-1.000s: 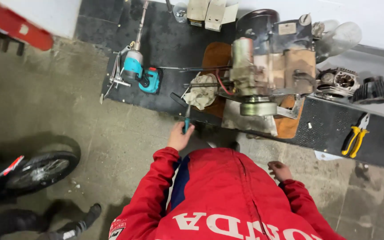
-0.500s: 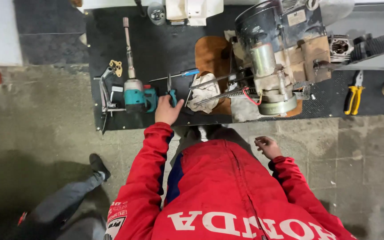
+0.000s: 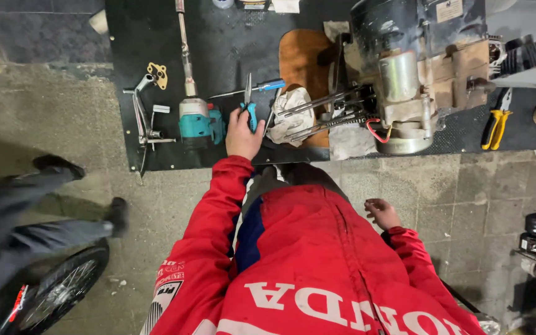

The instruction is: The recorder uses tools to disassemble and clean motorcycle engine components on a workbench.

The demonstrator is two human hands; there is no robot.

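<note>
My left hand [image 3: 243,135] reaches out over the black rubber mat [image 3: 125,74] and grips a pair of pliers with teal handles [image 3: 250,107], jaws pointing away from me. The pliers lie between a teal power tool [image 3: 200,121] on the left and a crumpled white rag [image 3: 290,115] on the right. A blue-handled screwdriver [image 3: 262,88] lies just beyond the jaws. My right hand [image 3: 381,214] hangs by my side over the stone floor, fingers loosely curled, holding nothing. A red jacket sleeve covers each arm.
A motorcycle engine [image 3: 404,74] with long studs rests on the mat beside a wooden board [image 3: 302,59]. Yellow-handled pliers [image 3: 494,127] lie at the right and a metal lever part [image 3: 144,115] at the left. Another person's legs [image 3: 44,217] and a wheel [image 3: 60,291] are at the left.
My left hand has carried the pliers leftward from the engine to beside the teal power tool. The other person's legs have stepped closer at the left. My right hand stays hanging.
</note>
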